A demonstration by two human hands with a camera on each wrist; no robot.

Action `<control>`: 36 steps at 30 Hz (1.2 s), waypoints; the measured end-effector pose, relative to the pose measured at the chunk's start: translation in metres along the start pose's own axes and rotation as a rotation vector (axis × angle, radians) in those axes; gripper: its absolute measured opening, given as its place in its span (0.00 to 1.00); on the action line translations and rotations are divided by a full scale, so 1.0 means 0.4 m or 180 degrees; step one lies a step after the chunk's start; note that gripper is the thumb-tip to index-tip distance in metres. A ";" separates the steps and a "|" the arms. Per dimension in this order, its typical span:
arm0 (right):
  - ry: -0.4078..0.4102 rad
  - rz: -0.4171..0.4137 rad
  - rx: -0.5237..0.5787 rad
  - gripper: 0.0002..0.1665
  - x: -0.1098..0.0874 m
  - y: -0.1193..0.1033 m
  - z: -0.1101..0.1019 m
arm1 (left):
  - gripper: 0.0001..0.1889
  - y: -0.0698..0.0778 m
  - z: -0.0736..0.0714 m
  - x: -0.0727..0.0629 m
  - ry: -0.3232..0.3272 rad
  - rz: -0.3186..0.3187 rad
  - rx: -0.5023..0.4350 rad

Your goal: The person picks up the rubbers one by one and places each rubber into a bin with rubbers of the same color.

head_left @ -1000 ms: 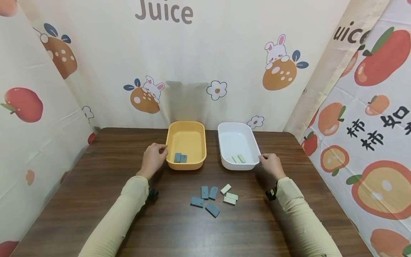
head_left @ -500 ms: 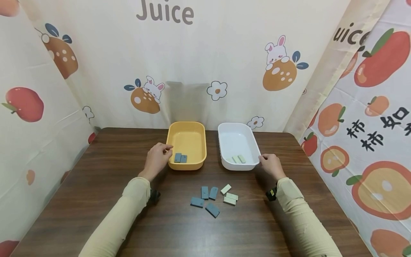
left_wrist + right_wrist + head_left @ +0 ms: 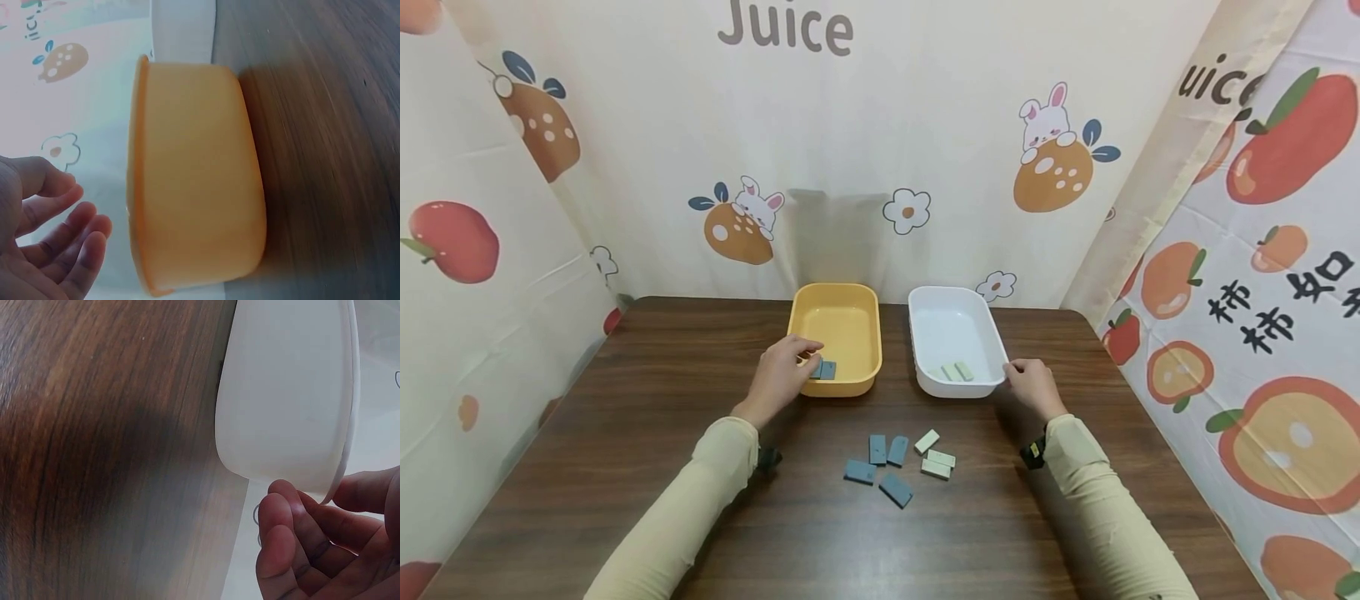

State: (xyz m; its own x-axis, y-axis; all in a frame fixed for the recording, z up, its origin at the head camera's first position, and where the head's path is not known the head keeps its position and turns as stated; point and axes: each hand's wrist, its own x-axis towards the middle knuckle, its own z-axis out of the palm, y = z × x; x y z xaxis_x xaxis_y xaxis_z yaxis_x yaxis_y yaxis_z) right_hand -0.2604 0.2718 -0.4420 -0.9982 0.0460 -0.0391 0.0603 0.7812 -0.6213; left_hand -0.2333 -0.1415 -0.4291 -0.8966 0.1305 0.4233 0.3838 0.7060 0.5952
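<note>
Yellow tray (image 3: 850, 333) under left grip (image 3: 781, 372), fingers loosely curled, holding nothing; white tray (image 3: 955, 329) pinched at rim in right grip (image 3: 1033, 387); blue blocks (image 3: 860, 472), pale-green blocks (image 3: 936, 470) on tabletop (image 3: 820, 542)

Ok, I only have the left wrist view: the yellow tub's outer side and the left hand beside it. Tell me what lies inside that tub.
Observer: Two blue-grey blocks show in the near part of the yellow tub, one partly behind the left hand.
Operator: Report on the right hand.
Observer: In the head and right wrist views, it pinches the rim of the white tub at the near right corner.
Operator: Now give me the loose pieces.
Observer: Four loose blue-grey blocks and three pale green blocks lie on the table.
</note>
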 end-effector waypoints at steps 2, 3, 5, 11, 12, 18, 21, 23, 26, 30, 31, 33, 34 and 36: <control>0.0003 -0.0003 -0.0007 0.23 0.000 -0.001 0.001 | 0.11 0.010 0.001 -0.003 -0.0018 0.0076 0.0006; -0.0003 -0.0007 -0.0011 0.23 0.000 -0.001 0.001 | 0.11 0.015 0.002 -0.005 -0.0034 0.0104 0.0011; -0.0001 -0.0004 -0.0019 0.23 0.000 -0.002 0.002 | 0.10 0.027 0.002 -0.008 -0.0092 0.0128 0.0007; 0.0000 -0.0010 -0.0017 0.24 0.001 -0.003 0.001 | 0.09 0.058 0.006 -0.017 -0.0319 0.0216 0.0016; -0.0002 -0.0013 -0.0019 0.24 0.001 -0.003 0.001 | 0.09 0.063 0.008 -0.019 -0.0345 0.0257 0.0021; -0.0006 0.0000 -0.0026 0.24 0.000 -0.003 0.002 | 0.09 0.087 0.022 -0.033 -0.0496 0.0404 -0.0025; -0.0010 0.0013 -0.0022 0.23 -0.002 -0.004 0.002 | 0.08 0.100 0.032 -0.041 -0.0613 0.0437 0.0014; -0.0017 0.0021 -0.0019 0.23 -0.003 -0.005 0.000 | 0.08 0.112 0.037 -0.046 -0.0715 0.0463 0.0012; -0.0029 0.0017 -0.0020 0.24 -0.005 -0.005 -0.003 | 0.08 0.133 0.043 -0.052 -0.0911 0.0434 0.0015; -0.0020 0.0015 -0.0026 0.24 -0.005 -0.004 -0.004 | 0.09 0.150 0.054 -0.059 -0.1187 0.0356 0.0103; -0.0016 0.0013 -0.0027 0.24 -0.005 -0.004 -0.004 | 0.10 0.152 0.058 -0.061 -0.1254 0.0344 0.0121; -0.0010 0.0005 -0.0026 0.24 -0.005 -0.004 -0.004 | 0.11 0.155 0.067 -0.067 -0.1392 0.0346 0.0139; -0.0008 -0.0003 -0.0029 0.24 -0.004 -0.003 -0.004 | 0.12 0.154 0.072 -0.069 -0.1459 0.0362 0.0148; 0.0001 -0.0010 -0.0034 0.24 -0.004 -0.002 -0.004 | 0.14 0.155 0.081 -0.074 -0.1594 0.0377 0.0127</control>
State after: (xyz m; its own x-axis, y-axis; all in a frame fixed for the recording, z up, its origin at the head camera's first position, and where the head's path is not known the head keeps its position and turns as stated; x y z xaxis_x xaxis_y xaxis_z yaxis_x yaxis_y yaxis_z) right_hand -0.2591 0.2720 -0.4403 -0.9984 0.0437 -0.0368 0.0571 0.7880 -0.6130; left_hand -0.1903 -0.0791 -0.4268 -0.8471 0.5216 0.1016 0.4892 0.6908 0.5324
